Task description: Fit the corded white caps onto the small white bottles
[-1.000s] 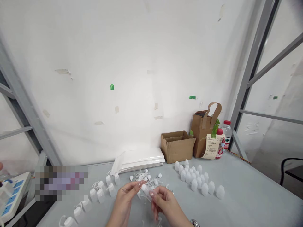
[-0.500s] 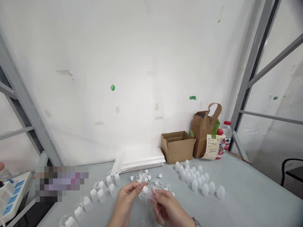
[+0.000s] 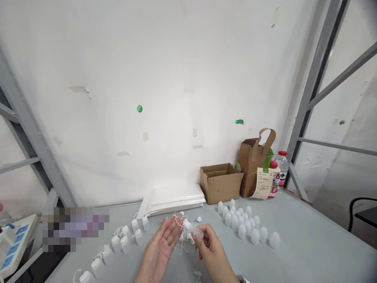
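My right hand [image 3: 210,245] is shut on a small white plastic bottle [image 3: 193,229], which lies tilted with its narrow end to the upper left. My left hand [image 3: 160,249] is open, palm up, fingers spread and holding nothing, just left of the bottle. Right behind both hands lies a tangle of white cords and small white pieces [image 3: 184,232], partly hidden by my fingers. Several white bottles with cord loops [image 3: 125,244] stand or lie in a line to the left. Several capped white bottles [image 3: 241,223] are grouped upright to the right.
The grey table [image 3: 306,243] holds a stack of white padded envelopes [image 3: 172,200], a cardboard box [image 3: 220,182], a kraft paper bag [image 3: 250,169] and a water bottle [image 3: 282,169]. A power strip [image 3: 14,245] sits at far left. Grey metal framing stands on both sides.
My hands have separated. The left hand has opened and let go, moving left, while the right hand alone holds the bottle, now higher and tilted.
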Motion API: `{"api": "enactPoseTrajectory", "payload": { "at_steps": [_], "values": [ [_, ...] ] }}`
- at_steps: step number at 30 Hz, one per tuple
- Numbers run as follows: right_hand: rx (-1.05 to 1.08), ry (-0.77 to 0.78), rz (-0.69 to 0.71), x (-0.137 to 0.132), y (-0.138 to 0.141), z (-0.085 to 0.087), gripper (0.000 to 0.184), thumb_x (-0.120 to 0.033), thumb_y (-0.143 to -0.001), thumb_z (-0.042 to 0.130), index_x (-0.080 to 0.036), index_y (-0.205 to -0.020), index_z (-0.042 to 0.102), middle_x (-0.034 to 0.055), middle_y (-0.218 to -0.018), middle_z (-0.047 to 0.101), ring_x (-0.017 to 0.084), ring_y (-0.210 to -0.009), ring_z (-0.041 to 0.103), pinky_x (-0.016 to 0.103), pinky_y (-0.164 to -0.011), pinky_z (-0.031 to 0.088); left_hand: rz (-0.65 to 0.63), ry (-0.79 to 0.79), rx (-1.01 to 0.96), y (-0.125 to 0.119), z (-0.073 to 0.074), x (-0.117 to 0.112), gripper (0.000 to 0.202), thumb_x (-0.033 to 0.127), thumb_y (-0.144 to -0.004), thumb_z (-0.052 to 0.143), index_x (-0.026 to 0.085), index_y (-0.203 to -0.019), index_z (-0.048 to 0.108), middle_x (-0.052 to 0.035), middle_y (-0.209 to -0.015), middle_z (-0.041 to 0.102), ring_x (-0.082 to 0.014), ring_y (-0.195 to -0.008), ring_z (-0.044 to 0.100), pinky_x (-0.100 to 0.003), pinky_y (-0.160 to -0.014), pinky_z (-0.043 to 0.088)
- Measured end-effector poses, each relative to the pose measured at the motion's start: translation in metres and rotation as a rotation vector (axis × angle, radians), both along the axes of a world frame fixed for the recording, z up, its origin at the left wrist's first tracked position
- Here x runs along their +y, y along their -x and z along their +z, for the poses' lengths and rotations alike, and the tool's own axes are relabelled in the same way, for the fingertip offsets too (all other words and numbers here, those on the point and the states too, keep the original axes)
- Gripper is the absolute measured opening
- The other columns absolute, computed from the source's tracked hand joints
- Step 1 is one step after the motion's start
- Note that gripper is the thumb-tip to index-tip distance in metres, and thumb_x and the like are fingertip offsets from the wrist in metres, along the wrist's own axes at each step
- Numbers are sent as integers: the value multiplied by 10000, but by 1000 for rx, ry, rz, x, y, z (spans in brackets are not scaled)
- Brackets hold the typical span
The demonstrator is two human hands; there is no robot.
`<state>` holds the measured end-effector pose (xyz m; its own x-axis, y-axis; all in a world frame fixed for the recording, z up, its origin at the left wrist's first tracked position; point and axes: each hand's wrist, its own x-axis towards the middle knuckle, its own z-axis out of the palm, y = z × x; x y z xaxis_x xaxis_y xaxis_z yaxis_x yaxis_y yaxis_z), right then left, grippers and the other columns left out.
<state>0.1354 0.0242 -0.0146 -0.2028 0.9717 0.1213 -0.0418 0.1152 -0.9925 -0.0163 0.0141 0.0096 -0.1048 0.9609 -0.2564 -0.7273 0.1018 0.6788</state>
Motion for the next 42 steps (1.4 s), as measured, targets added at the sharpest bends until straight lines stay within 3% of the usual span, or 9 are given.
{"api": "enactPoseTrajectory", "payload": {
  "at_steps": [6, 11, 16, 25, 31, 36, 42],
  "values": [
    [-99, -38, 23, -5, -1, 3, 359, -561, -778, 504, -202, -798, 499, -44, -605, 429, 136, -564, 405, 250, -542, 338, 58, 5, 63, 3, -3, 1, 173, 150, -809, 542, 124, -930, 663, -134, -1043, 711, -219, -968, 657, -328, -861, 529],
    [-191, -81, 34, -8, -1, 4, 318, -512, -792, 505, -195, -812, 501, -30, -636, 470, 143, -596, 423, 253, -584, 346, 93, 68, 66, 5, 4, 0, 179, 60, -793, 533, 128, -803, 698, -82, -848, 759, -166, -792, 701, -243, -739, 558],
    [-238, -138, 27, -8, -2, -1, 315, -510, -814, 476, -201, -833, 530, 0, -680, 537, 161, -628, 466, 259, -603, 366, 45, 87, 51, 1, 10, -1, 216, 34, -783, 533, 116, -695, 712, -55, -690, 750, -121, -613, 679, -204, -653, 554],
    [-302, -172, -3, -9, -3, -4, 311, -500, -822, 474, -205, -847, 566, 40, -721, 589, 195, -686, 495, 280, -635, 382, 2, 98, 74, -1, 8, -2, 179, 58, -761, 579, 117, -680, 728, -59, -689, 760, -113, -611, 674, -181, -647, 538],
    [-379, -180, -26, -10, -4, -4, 295, -484, -827, 466, -208, -850, 568, 59, -756, 580, 220, -732, 501, 310, -680, 391, -32, 54, 90, 2, 6, -2, 30, 127, -656, 713, 129, -679, 732, -39, -689, 760, -117, -635, 675, -172, -663, 531],
    [-436, -189, -24, -10, -6, 1, 288, -481, -827, 468, -210, -836, 566, 53, -723, 575, 227, -743, 502, 317, -692, 393, -43, 44, 119, 3, 6, -2, 129, 188, -592, 769, 123, -698, 734, -48, -697, 762, -122, -636, 673, -175, -668, 531],
    [-419, -229, -80, -13, -3, 0, 282, -476, -824, 463, -214, -806, 568, 36, -698, 570, 211, -706, 503, 302, -662, 401, -21, 85, 108, 3, 5, -2, 49, 117, -677, 691, 114, -709, 728, -62, -706, 764, -123, -626, 675, -186, -657, 539]
  ]
}}
